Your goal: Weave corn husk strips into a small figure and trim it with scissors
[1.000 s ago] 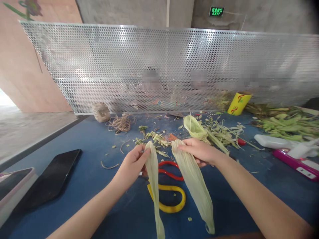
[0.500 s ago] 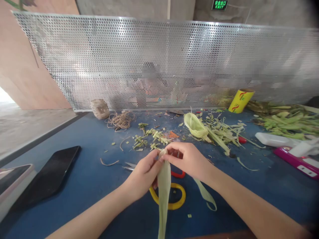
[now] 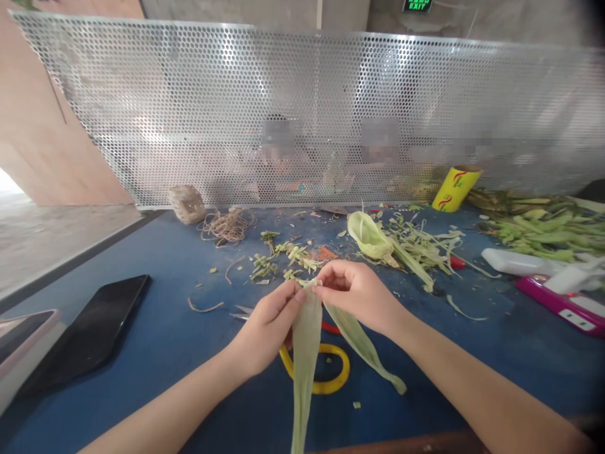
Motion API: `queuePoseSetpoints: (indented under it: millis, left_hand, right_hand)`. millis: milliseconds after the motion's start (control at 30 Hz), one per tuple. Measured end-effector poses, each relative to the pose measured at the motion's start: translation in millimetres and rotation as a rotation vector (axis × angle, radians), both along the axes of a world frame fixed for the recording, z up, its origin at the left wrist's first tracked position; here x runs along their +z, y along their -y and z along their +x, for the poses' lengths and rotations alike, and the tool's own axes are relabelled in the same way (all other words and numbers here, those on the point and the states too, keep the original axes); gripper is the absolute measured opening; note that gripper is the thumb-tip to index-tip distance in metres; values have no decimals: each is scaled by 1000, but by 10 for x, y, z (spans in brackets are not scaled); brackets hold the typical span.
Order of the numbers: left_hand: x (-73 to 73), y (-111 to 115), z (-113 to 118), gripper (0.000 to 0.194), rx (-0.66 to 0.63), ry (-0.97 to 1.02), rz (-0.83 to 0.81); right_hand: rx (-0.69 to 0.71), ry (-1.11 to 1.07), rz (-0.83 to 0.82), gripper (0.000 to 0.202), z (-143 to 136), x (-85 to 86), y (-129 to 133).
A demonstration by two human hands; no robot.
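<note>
A long pale green corn husk strip (image 3: 306, 359) hangs from the fingers of my left hand (image 3: 265, 328), which is closed in a pinch near its top. My right hand (image 3: 362, 296) pinches the husk's upper end, its fingertips almost touching the left ones. A second husk length (image 3: 366, 350) trails down to the right from under my right hand. Below lie scissors with a yellow loop handle (image 3: 333, 384) and a red part, partly hidden by the husk and my left hand. Small knotted husk pieces (image 3: 300, 255) lie just beyond my fingertips.
Beyond my hands lie a larger husk piece (image 3: 371, 236), husk shreds (image 3: 420, 236), tangled twine (image 3: 229, 226) and a yellow tube (image 3: 456, 189). A black phone (image 3: 89, 334) is at left, a magenta-and-white hot glue gun (image 3: 558, 302) at right. A perforated metal screen (image 3: 312, 82) borders the table.
The husk's second length has come into fuller view under my right hand, spread to the right. My fingers have shifted slightly at the top of the husk. The view has tilted a little.
</note>
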State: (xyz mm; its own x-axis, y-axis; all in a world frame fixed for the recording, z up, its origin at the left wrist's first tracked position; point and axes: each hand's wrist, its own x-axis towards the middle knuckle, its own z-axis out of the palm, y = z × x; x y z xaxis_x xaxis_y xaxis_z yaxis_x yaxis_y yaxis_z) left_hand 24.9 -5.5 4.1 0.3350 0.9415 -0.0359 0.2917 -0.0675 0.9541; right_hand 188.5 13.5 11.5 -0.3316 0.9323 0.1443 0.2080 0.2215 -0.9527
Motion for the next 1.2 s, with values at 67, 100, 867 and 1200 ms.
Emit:
queuePoseSetpoints:
  millis: [67,100,867,1200]
  left_hand:
    - [2,-16,-4,30,3,28,-23]
    - [3,-21,-5,30,7,39,-31]
    - [45,-60,-173,38,-28,-509,48]
    - [7,-100,-203,25,13,-775,211]
  right_hand:
    - [6,-28,-28,13,2,-1,-12]
    - [10,-36,-46,14,2,-2,-18]
    - [-202,679,-3,24,237,-221,-257]
    - [-127,408,-110,19,270,-163,-330]
